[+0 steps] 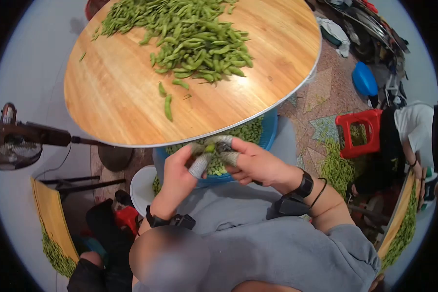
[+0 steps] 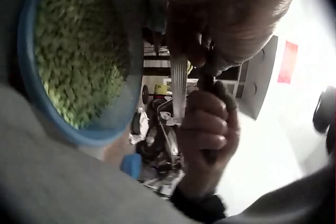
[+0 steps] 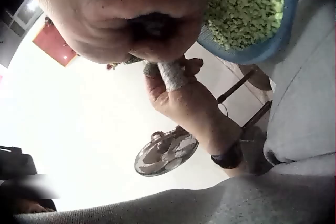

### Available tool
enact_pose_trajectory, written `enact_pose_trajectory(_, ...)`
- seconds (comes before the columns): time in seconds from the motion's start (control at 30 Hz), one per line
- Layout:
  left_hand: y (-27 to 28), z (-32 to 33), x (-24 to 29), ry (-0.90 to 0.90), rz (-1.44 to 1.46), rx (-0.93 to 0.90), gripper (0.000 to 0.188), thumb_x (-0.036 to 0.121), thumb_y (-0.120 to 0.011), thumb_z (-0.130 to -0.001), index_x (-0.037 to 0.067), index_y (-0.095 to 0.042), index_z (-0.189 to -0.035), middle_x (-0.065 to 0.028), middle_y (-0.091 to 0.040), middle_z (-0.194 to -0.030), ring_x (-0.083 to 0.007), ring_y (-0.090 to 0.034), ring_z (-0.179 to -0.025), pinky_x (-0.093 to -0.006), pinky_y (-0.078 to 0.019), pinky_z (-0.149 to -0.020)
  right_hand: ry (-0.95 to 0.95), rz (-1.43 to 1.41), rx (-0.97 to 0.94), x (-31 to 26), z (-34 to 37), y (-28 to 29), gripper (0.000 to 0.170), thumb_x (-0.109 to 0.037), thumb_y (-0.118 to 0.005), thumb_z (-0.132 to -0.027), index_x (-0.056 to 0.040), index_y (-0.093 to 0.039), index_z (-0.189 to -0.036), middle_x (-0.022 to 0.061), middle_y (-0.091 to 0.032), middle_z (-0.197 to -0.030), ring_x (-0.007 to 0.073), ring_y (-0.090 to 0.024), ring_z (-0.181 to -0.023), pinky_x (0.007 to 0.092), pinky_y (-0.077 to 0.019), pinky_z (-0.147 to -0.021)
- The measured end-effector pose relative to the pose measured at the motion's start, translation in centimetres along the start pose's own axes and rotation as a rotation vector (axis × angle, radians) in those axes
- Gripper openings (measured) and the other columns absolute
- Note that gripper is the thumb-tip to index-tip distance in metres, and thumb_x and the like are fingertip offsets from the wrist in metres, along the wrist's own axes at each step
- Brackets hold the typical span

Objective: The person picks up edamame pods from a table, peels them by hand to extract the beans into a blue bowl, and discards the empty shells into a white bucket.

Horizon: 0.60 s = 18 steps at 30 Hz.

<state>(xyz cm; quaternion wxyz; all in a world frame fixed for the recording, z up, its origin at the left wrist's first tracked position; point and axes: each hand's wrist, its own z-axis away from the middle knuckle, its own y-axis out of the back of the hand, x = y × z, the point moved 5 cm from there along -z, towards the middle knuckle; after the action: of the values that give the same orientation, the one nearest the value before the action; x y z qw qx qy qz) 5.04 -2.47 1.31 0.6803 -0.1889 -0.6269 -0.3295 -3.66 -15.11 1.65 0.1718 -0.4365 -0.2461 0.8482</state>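
A green pod (image 1: 210, 148) is pinched between both hands above a blue basin (image 1: 272, 127) of shelled green beans (image 1: 250, 130). The left hand (image 1: 179, 170) grips it from the left with wrapped thumb and finger. From the right, the right hand (image 1: 258, 164) holds it, its fingertips wrapped too and its other fingers curled. The left wrist view shows the basin (image 2: 100, 139) beside the right hand (image 2: 206, 129); in the right wrist view the left hand (image 3: 189, 103) meets the right hand (image 3: 121, 19), which hides the pod.
A round wooden table (image 1: 117, 92) bears a heap of pods (image 1: 199, 48). A white bucket (image 1: 142, 187) stands left of the basin, a fan (image 1: 14, 143) further left. On the right are a red stool (image 1: 344, 131), pods on the floor (image 1: 336, 168) and a seated person (image 1: 413, 126).
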Motion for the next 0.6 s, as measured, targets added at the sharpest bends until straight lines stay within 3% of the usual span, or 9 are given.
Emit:
enact_pose_trajectory(0.03, -0.3, -0.2, -0.1, -0.01, -0.001, -0.025, 0.017, 0.013, -0.065, -0.084, -0.001, -0.057, -0.091, -0.0055, -0.056, -0.066, -0.0158, -0.052, -0.05, -0.033, -0.0463, -0.052, 0.006, 0.067, 0.047, 0.1, 0.0, 0.1, 0.032, -0.014, -0.039, -0.098, -0.0187, -0.041, -0.13, -0.0068, -0.034, -0.067, 0.0021, -0.026, -0.051, 0.0179, -0.023, -0.044)
enact_pose_trajectory(0.1, -0.5, 0.9, 2.2, -0.668, -0.811, 0.162, 0.018, 0.006, -0.067, -0.073, 0.0, -0.054, -0.083, -0.01, -0.055, -0.07, -0.0259, -0.055, -0.058, -0.0377, -0.0457, -0.054, 0.031, 0.076, 0.037, -0.2, 0.5, -0.2, 0.03, -0.015, -0.038, -0.097, -0.0173, -0.042, -0.127, -0.0065, -0.036, -0.07, 0.0025, -0.029, -0.055, 0.0179, -0.0265, -0.047)
enact_pose_trajectory(0.13, -0.6, 1.0, 1.8, -0.657, -0.853, 0.144, 0.021, 0.003, -0.064, -0.064, 0.002, -0.051, -0.079, -0.0146, -0.052, -0.074, -0.0342, -0.054, -0.066, -0.0403, -0.0449, -0.055, 0.017, 0.119, 0.062, -0.2, 0.6, -0.2, 0.03, -0.015, -0.037, -0.097, -0.0169, -0.042, -0.126, -0.0065, -0.036, -0.07, 0.0025, -0.03, -0.056, 0.0181, -0.0277, -0.047)
enact_pose_trajectory(0.37, -1.7, 0.3, 1.1, -0.642, -0.979, 0.203, 0.017, 0.005, -0.063, -0.072, 0.002, -0.053, -0.085, -0.0187, -0.052, -0.075, -0.0391, -0.053, -0.065, -0.041, -0.045, -0.056, 0.12, 0.208, 0.094, -0.1, 0.8, 0.5, 0.032, -0.013, -0.038, -0.095, -0.0153, -0.046, -0.126, -0.0055, -0.042, -0.076, 0.0031, -0.034, -0.058, 0.019, -0.032, -0.049)
enact_pose_trajectory(0.43, -1.8, 0.3, 0.9, -0.594, -0.696, 0.161, 0.011, 0.009, -0.059, -0.083, 0.001, -0.051, -0.085, -0.0135, -0.051, -0.072, -0.0307, -0.054, -0.061, -0.0368, -0.0453, -0.055, 0.176, 0.236, 0.086, 0.8, -0.1, 1.1, 0.034, -0.012, -0.039, -0.095, -0.0149, -0.046, -0.127, -0.0052, -0.043, -0.077, 0.003, -0.036, -0.059, 0.0193, -0.0328, -0.049)
enact_pose_trajectory(0.47, -1.8, 0.3, -1.5, -0.03, -0.181, 0.02, 0.007, 0.008, -0.054, -0.087, 0.001, -0.05, -0.088, -0.0097, -0.051, -0.074, -0.0184, -0.05, -0.056, -0.034, -0.0441, -0.054, 0.4, 0.244, 0.047, 1.1, -1.0, 1.8, 0.036, -0.011, -0.04, -0.094, -0.0143, -0.046, -0.129, -0.0055, -0.046, -0.078, 0.0024, -0.037, -0.059, 0.0193, -0.0331, -0.049)
enact_pose_trajectory(0.5, -1.8, 0.4, -1.1, -0.02, -0.185, 0.03, 0.007, 0.008, -0.054, -0.087, 0.001, -0.05, -0.088, -0.0097, -0.051, -0.074, -0.0184, -0.05, -0.056, -0.034, -0.0441, -0.054, 0.623, 0.246, 0.006, 0.6, -1.1, 1.6, 0.038, -0.009, -0.042, -0.094, -0.0136, -0.046, -0.131, -0.0058, -0.049, -0.08, 0.0018, -0.038, -0.059, 0.0192, -0.0333, -0.049)
enact_pose_trajectory(0.57, -3.0, 0.3, -1.8, 0.335, 0.757, -0.082, 0.006, 0.005, -0.046, -0.092, 0.002, -0.05, -0.089, -0.0035, -0.048, -0.071, -0.0104, -0.046, -0.053, -0.0299, -0.0429, -0.052, 0.564, 0.327, 0.101, 0.9, -0.6, 2.7, 0.039, -0.006, -0.043, -0.093, -0.0104, -0.047, -0.131, -0.0057, -0.056, -0.087, 0.0023, -0.044, -0.062, 0.0192, -0.037, -0.051)
enact_pose_trajectory(0.6, -3.1, 0.3, -1.9, 0.356, 0.772, -0.084, 0.012, 0.001, -0.038, -0.093, 0.002, -0.049, -0.089, -0.0013, -0.048, -0.069, -0.0099, -0.043, -0.051, -0.0263, -0.0422, -0.051, 0.437, 0.3, 0.086, 0.5, 0.0, 2.5, 0.039, -0.005, -0.044, -0.093, -0.0097, -0.046, -0.132, -0.0056, -0.057, -0.089, 0.0032, -0.046, -0.064, 0.0191, -0.0387, -0.053)
